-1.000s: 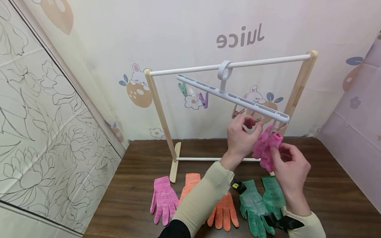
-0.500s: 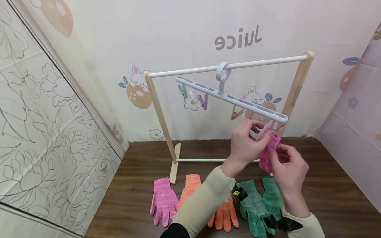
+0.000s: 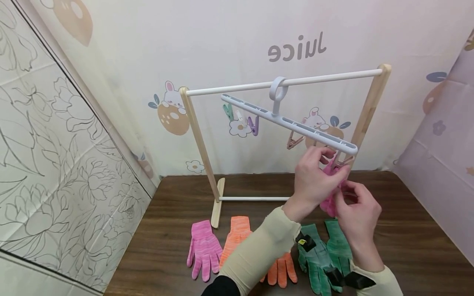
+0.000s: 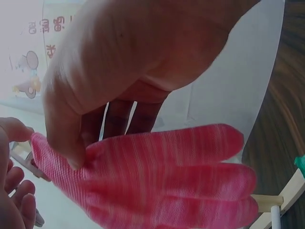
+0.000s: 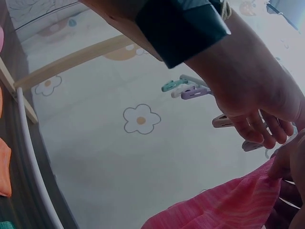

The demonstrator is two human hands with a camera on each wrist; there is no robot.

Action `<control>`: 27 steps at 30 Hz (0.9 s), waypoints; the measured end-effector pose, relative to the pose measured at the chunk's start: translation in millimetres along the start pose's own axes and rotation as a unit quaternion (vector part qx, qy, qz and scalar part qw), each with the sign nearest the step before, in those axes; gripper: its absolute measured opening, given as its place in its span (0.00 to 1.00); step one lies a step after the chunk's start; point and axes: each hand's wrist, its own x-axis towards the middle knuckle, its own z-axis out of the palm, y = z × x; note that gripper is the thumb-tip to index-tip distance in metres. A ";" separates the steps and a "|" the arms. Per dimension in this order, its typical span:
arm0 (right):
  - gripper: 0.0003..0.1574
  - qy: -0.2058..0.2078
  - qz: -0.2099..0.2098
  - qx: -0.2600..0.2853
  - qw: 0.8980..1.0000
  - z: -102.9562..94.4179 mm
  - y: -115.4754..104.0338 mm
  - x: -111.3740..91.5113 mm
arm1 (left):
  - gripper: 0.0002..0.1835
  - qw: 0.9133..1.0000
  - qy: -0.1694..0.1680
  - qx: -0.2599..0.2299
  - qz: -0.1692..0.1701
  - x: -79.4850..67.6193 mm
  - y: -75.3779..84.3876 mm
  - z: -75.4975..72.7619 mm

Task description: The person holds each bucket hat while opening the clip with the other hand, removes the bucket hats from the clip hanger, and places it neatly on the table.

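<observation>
A pink knit glove [image 3: 327, 205] hangs below the right end of a pale hanger bar [image 3: 289, 123]. My left hand [image 3: 314, 176] pinches it near the cuff, its thumb across the knit, just beside a pinkish clothespin [image 3: 343, 162]. From the right, my right hand [image 3: 359, 213] pinches the glove lower down in the head view. The left wrist view shows the glove's fingers [image 4: 205, 181] spread out and the left thumb on the cuff. My hands cover much of the glove in the head view, so whether the clothespin grips it I cannot tell.
The hanger hooks over a white rod [image 3: 229, 87] of a wooden-legged rack [image 3: 200, 139]. Green, white and purple clothespins [image 3: 254, 125] hang at its left, another [image 3: 294, 142] nearer the middle. On the table lie a pink glove [image 3: 203, 248], orange gloves [image 3: 237, 232] and green gloves [image 3: 314, 255].
My left hand has moved right and slightly down along the glove, its thumb now over the cuff by the clothespin. My right hand has shifted slightly left, still pinching the glove.
</observation>
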 end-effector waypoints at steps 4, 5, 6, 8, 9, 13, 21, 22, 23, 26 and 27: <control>0.13 0.001 -0.012 0.000 1.000 0.2 1.0 -0.4 | 0.19 1.000 0.006 -0.001 0.004 1.0 2.0 3.5; 0.13 0.002 -0.015 0.000 1.000 0.4 1.3 -0.4 | 0.20 1.000 0.006 -0.001 0.004 1.1 2.4 4.4; 0.13 0.003 -0.018 0.002 1.000 0.5 1.5 -0.4 | 0.20 1.000 0.007 -0.001 0.003 1.1 2.9 5.0; 0.12 0.003 -0.024 0.004 1.000 0.8 1.5 -0.1 | 0.19 1.000 0.010 0.000 0.000 0.9 3.5 6.3; 0.12 0.002 -0.026 0.005 1.000 0.9 1.4 -0.1 | 0.19 1.000 0.011 0.000 -0.002 0.7 3.7 6.9; 0.11 -0.003 -0.027 0.005 1.000 0.9 0.3 -0.3 | 0.17 1.000 0.017 -0.001 -0.010 0.2 3.9 9.2; 0.11 -0.016 -0.027 0.005 0.999 1.1 -1.9 -3.0 | 0.18 0.999 0.034 0.005 -0.016 -1.2 3.1 12.5; 0.11 -0.016 -0.028 0.006 0.999 1.2 -1.9 -3.2 | 0.18 0.999 0.037 0.005 -0.015 -1.3 3.2 12.6; 0.11 -0.016 -0.028 0.006 0.999 1.3 -1.9 -3.3 | 0.18 0.999 0.039 0.005 -0.014 -1.5 3.1 12.8; 0.11 -0.014 -0.028 0.007 0.999 1.2 -1.3 -3.5 | 0.18 0.999 0.043 0.004 -0.012 -1.7 3.7 12.8; 0.11 -0.014 -0.028 0.008 1.000 1.1 -1.0 -3.5 | 0.18 0.999 0.044 0.002 -0.010 -1.8 3.9 12.8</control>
